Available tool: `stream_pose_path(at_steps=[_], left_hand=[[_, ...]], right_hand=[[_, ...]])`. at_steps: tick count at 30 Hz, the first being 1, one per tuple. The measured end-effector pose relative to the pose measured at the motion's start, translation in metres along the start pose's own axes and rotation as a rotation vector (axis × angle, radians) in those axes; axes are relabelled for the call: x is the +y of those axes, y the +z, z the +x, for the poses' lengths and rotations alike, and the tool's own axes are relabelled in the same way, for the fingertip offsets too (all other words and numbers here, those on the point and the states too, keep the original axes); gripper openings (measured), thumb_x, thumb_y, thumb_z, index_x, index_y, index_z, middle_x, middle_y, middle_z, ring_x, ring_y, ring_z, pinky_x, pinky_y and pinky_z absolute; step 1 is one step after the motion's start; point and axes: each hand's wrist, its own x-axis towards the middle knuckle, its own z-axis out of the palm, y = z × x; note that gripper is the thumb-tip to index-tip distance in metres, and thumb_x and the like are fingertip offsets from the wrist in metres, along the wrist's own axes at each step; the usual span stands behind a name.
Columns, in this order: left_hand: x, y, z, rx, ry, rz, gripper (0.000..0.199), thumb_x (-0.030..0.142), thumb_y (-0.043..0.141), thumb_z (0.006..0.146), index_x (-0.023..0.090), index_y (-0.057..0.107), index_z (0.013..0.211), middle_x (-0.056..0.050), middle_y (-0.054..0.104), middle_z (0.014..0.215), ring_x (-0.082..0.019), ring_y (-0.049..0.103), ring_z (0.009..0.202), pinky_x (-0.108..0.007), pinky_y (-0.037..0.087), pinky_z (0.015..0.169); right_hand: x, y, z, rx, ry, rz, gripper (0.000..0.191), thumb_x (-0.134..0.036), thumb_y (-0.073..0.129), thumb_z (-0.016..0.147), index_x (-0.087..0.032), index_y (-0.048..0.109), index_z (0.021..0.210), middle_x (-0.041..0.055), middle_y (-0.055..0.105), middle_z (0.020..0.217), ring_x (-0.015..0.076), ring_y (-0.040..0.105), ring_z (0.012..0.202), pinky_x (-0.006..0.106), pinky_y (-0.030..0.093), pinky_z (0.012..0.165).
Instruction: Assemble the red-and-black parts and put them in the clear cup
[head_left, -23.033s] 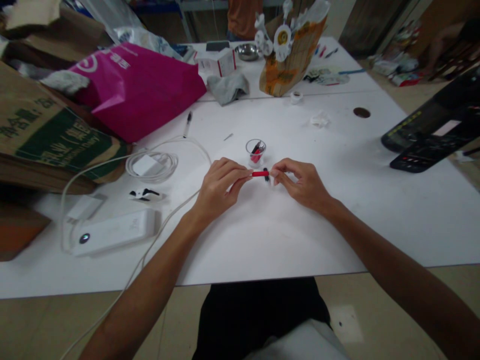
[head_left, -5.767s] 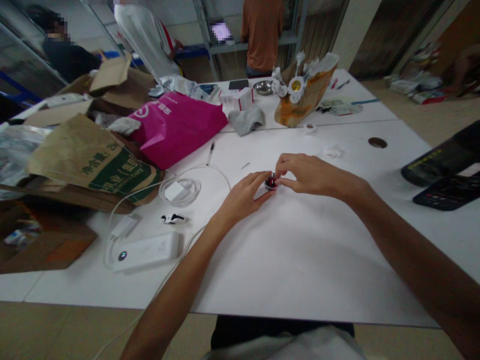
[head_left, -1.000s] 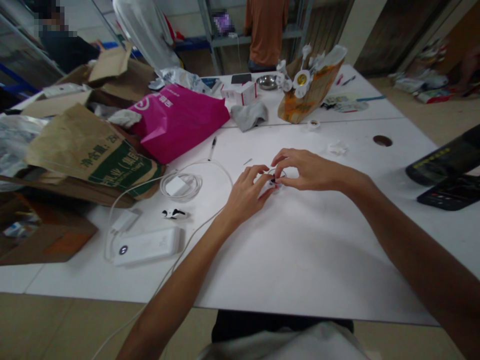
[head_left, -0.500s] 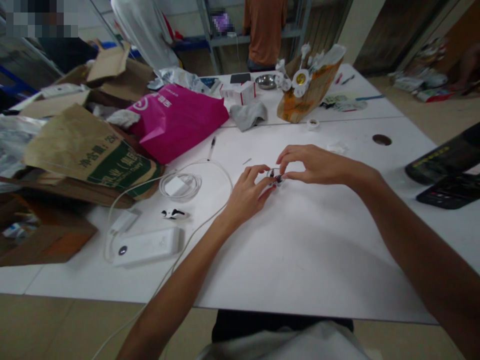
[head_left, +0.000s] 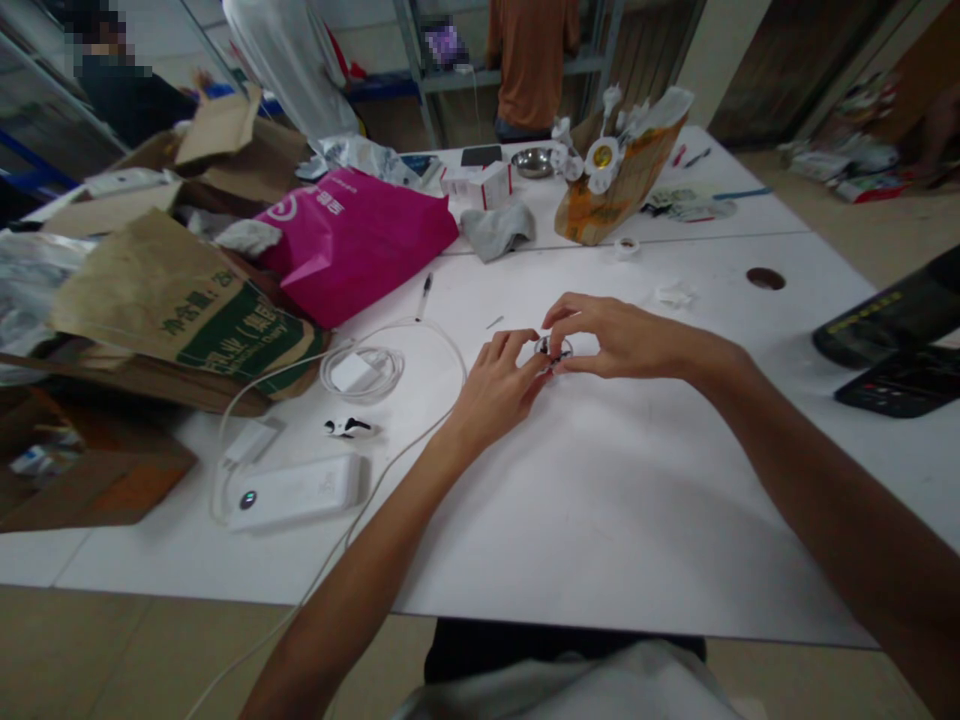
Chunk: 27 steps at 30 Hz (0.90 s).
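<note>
Between my hands is a small round piece (head_left: 564, 346), whitish or clear at the rim with dark parts inside; its kind is too small to make out. My left hand (head_left: 496, 388) pinches it from the left, just above the white table (head_left: 600, 520). From the right, my right hand (head_left: 616, 338) has its thumb and bent fingers closed on the same piece. The fingertips hide much of it. A short thin metal piece (head_left: 495, 322) lies behind my left hand, and a crumpled white scrap (head_left: 675, 294) lies beyond my right wrist.
Left of my arm lie a coiled white cable (head_left: 390, 372), a white power bank (head_left: 296, 492) and a small black-and-white object (head_left: 349, 428). A magenta bag (head_left: 367, 240) and cardboard boxes (head_left: 97, 470) stand farther left. A dark bottle (head_left: 892, 315) and a phone (head_left: 900, 383) sit right. People stand behind.
My right hand has shifted slightly left and down, its fingers now reaching over the round piece. My left hand stays nearly in place.
</note>
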Motion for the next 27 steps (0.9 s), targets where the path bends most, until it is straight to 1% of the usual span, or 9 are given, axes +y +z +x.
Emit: stream_pose_path(at_steps=[5, 10, 12, 15, 17, 19, 21, 24, 27], left_hand=[[-0.002, 0.001, 0.004, -0.027, 0.007, 0.005, 0.024, 0.025, 0.064, 0.11, 0.022, 0.069, 0.133, -0.017, 0.065, 0.143, -0.035, 0.058, 0.133, -0.057, 0.059, 0.11], [-0.005, -0.001, 0.009, -0.018, 0.007, -0.058, 0.021, 0.027, 0.07, 0.108, 0.023, 0.072, 0.128, -0.016, 0.065, 0.143, -0.034, 0.058, 0.133, -0.058, 0.058, 0.111], [-0.004, 0.001, 0.01, -0.015, -0.001, -0.07, 0.024, 0.035, 0.075, 0.106, 0.023, 0.073, 0.127, -0.016, 0.066, 0.143, -0.034, 0.06, 0.131, -0.058, 0.058, 0.111], [-0.001, 0.007, 0.012, 0.035, -0.048, -0.094, 0.036, 0.053, 0.081, 0.1, 0.022, 0.075, 0.119, -0.015, 0.069, 0.137, -0.033, 0.064, 0.123, -0.056, 0.06, 0.106], [0.002, 0.012, 0.014, 0.071, -0.076, -0.099, 0.039, 0.057, 0.082, 0.098, 0.021, 0.076, 0.113, -0.014, 0.071, 0.132, -0.032, 0.066, 0.119, -0.053, 0.061, 0.102], [0.003, 0.015, 0.015, 0.076, -0.075, -0.099, 0.032, 0.051, 0.083, 0.1, 0.021, 0.077, 0.11, -0.014, 0.072, 0.13, -0.031, 0.067, 0.118, -0.051, 0.061, 0.101], [0.001, 0.014, 0.015, 0.066, -0.057, -0.104, 0.023, 0.042, 0.082, 0.101, 0.021, 0.077, 0.108, -0.013, 0.072, 0.132, -0.03, 0.067, 0.119, -0.051, 0.061, 0.102], [-0.006, 0.005, 0.013, 0.037, -0.024, -0.12, 0.015, 0.034, 0.08, 0.102, 0.022, 0.077, 0.111, -0.014, 0.07, 0.139, -0.032, 0.064, 0.126, -0.055, 0.061, 0.107], [-0.013, -0.007, 0.009, 0.002, 0.002, -0.119, 0.017, 0.027, 0.079, 0.099, 0.023, 0.078, 0.116, -0.015, 0.066, 0.143, -0.034, 0.06, 0.132, -0.059, 0.06, 0.11]], right_hand=[[0.003, 0.003, 0.001, -0.017, -0.016, 0.024, 0.012, -0.033, 0.075, 0.097, -0.028, 0.085, 0.097, 0.009, 0.077, 0.128, 0.0311, 0.074, 0.115, 0.049, 0.056, 0.108], [0.005, -0.003, 0.0, 0.017, -0.021, -0.01, 0.015, -0.034, 0.072, 0.099, -0.027, 0.084, 0.106, 0.0087, 0.079, 0.127, 0.0301, 0.074, 0.116, 0.047, 0.057, 0.108], [0.007, -0.004, -0.001, 0.053, -0.003, -0.027, 0.019, -0.032, 0.07, 0.099, -0.027, 0.083, 0.111, 0.0089, 0.08, 0.126, 0.0302, 0.074, 0.116, 0.046, 0.057, 0.108], [0.009, -0.001, -0.001, 0.083, 0.044, -0.07, 0.022, -0.032, 0.07, 0.097, -0.026, 0.083, 0.114, 0.0093, 0.081, 0.123, 0.0307, 0.075, 0.113, 0.046, 0.057, 0.106], [0.009, 0.001, -0.001, 0.069, 0.08, -0.072, 0.023, -0.031, 0.069, 0.097, -0.024, 0.082, 0.114, 0.0088, 0.082, 0.118, 0.0299, 0.076, 0.108, 0.044, 0.058, 0.1], [0.007, 0.002, 0.0, 0.038, 0.1, -0.044, 0.024, -0.029, 0.065, 0.098, -0.023, 0.082, 0.115, 0.0081, 0.084, 0.113, 0.0285, 0.077, 0.103, 0.042, 0.057, 0.095], [0.003, 0.0, 0.001, 0.012, 0.098, -0.01, 0.027, -0.024, 0.062, 0.099, -0.023, 0.082, 0.117, 0.0077, 0.085, 0.112, 0.0279, 0.078, 0.101, 0.04, 0.056, 0.093], [-0.002, -0.003, 0.001, -0.012, 0.075, 0.022, 0.032, -0.02, 0.059, 0.098, -0.025, 0.081, 0.12, 0.0069, 0.085, 0.118, 0.0279, 0.078, 0.105, 0.04, 0.055, 0.095], [-0.003, -0.005, 0.0, -0.051, 0.065, 0.036, 0.036, -0.017, 0.057, 0.098, -0.026, 0.08, 0.124, 0.0059, 0.085, 0.12, 0.027, 0.078, 0.105, 0.04, 0.055, 0.095]])
